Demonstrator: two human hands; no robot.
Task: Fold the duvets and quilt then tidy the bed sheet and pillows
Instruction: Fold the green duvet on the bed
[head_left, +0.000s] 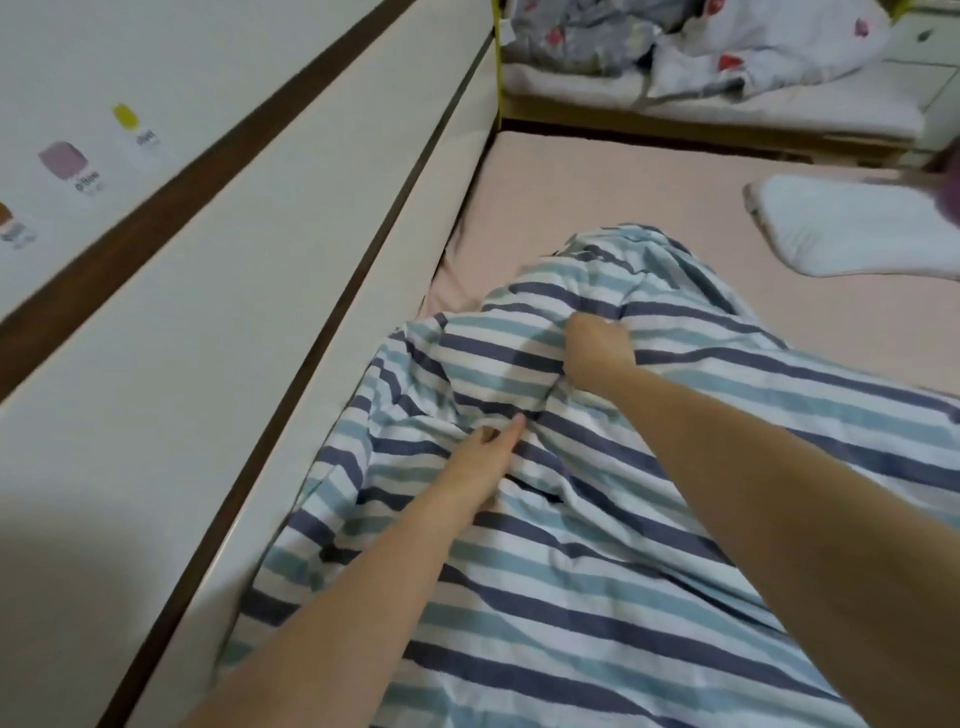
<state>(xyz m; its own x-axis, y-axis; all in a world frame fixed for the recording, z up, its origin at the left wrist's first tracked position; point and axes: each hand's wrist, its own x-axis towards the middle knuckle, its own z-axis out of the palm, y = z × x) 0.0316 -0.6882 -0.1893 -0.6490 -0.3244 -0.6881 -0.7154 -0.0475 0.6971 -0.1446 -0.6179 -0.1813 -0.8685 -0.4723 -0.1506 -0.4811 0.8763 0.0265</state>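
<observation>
The bed (597, 187) is covered by a pink sheet (561, 208) and is bordered on its left side by a white panel with a brown strip (218, 291). A striped duvet (597, 571), in blue, teal and white, is bunched along the left and near part of the bed. A white pillow (841, 234) is lying on the sheet at the right, apart from the duvet. A second bed with patterned bedding (727, 47) is seen beyond. The right hand (597, 353) is closed around a raised fold of the duvet. The left hand (488, 457) is pinching duvet fabric lower down.
</observation>
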